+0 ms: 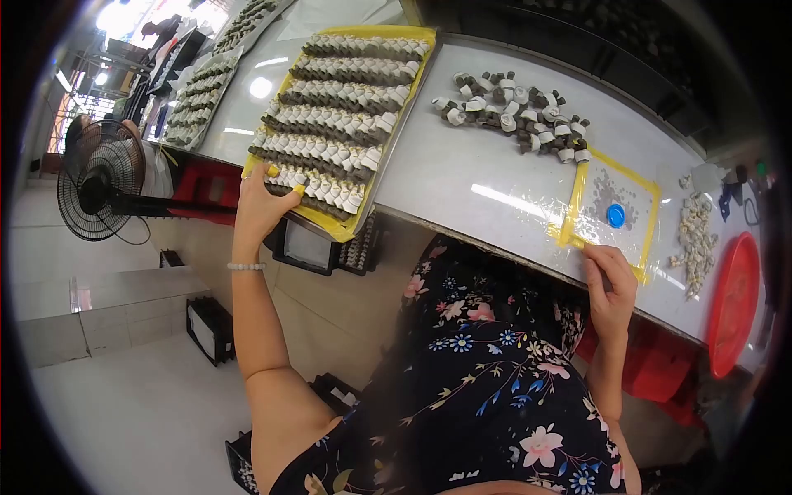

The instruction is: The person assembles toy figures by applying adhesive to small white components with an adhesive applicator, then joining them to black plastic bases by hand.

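My left hand [261, 206] is at the near left corner of a yellow-edged tray [337, 227]. Yellow covers sit on its thumb and finger tips, which are apart and touch the nearest row of small white-and-dark pieces [330, 191]. Several such rows fill the tray. My right hand [611, 285] rests near the table's front edge, fingers curled in. A yellow tip shows by the corner of a yellow tape frame [582, 194]; what those fingers hold, if anything, is too small to make out. Inside the frame lie a blue round cap [615, 216] and grey smudges.
Loose white-and-dark pieces [520, 111] are heaped at the back of the table. Small pale pieces [695, 239] lie at the right, beside a red basin [734, 305]. Another filled tray [198, 95] stands far left, near a black fan [95, 183]. Black crates [210, 330] stand on the floor.
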Demonstrator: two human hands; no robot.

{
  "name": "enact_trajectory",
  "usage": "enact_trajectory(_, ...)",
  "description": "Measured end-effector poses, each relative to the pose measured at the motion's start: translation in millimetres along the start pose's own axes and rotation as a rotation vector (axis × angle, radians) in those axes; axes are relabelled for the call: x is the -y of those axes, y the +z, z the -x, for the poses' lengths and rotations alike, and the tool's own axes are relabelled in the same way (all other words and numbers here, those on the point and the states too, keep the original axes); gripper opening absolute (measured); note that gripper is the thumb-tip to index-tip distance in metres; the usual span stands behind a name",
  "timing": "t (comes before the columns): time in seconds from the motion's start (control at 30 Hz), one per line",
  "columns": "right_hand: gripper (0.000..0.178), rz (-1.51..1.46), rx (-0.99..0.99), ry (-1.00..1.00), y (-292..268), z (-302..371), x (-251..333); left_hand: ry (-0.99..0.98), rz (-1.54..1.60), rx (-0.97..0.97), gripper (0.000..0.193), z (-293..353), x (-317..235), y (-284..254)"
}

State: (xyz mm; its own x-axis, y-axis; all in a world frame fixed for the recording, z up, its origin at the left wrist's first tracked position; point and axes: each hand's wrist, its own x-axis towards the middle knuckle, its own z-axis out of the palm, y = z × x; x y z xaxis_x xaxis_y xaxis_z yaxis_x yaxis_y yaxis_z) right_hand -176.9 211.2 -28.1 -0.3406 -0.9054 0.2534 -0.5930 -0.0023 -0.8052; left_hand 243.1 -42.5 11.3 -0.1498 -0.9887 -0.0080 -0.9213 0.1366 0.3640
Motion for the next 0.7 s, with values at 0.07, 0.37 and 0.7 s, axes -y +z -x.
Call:
enact_trajectory(0.07, 0.017, 0.005, 0.007, -0.006, -1, 0, -1, 0.012, 0.01, -0.013, 0.063, 2, 5, 1)
enact_trajectory(0.37, 0.017, 0.001, -0.009, 0.001, 2, 0, 1, -0.039, 0.153, 0.048, 0.052, 6, 18, -7)
enact_trajectory(0.7, 0.016, -0.006, 0.008, -0.017, -2, -3, -1, -0.126, 0.539, 0.011, 0.045, 7, 14, -12)
